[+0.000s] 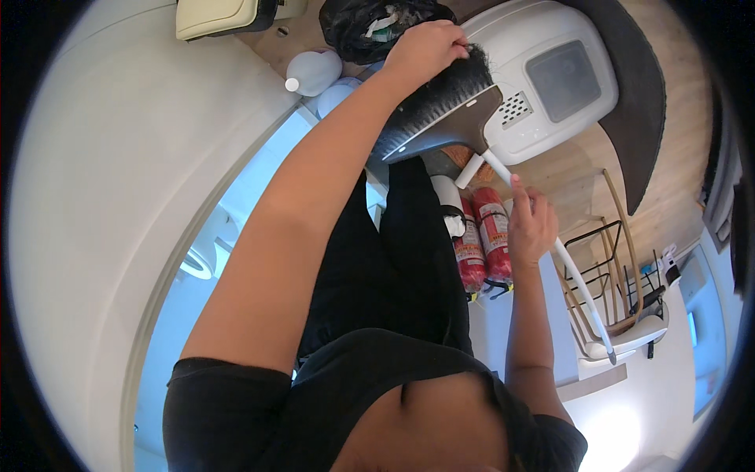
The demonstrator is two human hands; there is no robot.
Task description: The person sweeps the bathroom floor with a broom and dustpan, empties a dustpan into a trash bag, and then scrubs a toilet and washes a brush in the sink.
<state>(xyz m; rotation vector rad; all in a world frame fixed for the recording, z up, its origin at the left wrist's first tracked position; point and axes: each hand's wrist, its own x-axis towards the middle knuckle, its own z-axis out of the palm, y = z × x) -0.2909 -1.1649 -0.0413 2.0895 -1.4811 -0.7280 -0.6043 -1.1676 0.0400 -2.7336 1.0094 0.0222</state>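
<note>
A broom [464, 126] is held with its bristles up and away from me, the dark bristles tangled with fluff and hair. My left hand [431, 55] reaches across to the far end of the bristles, its fingertips pinched together at their tips. Whatever sits in that pinch is too small to make out. Farther down, my right hand [532, 224] grips the broom's white handle, which runs on toward the lower right. Beside my left hand lies a black plastic bag [344, 31] with a whitish scrap and grey fluff on it.
A white plastic box with a grey window [565, 82] stands beyond the broom on a dark mat [641, 118]. White jugs [313, 72] stand at the left wall. Red cylindrical packages [481, 236] lie near my legs. A wooden-legged chair [609, 267] is at the right.
</note>
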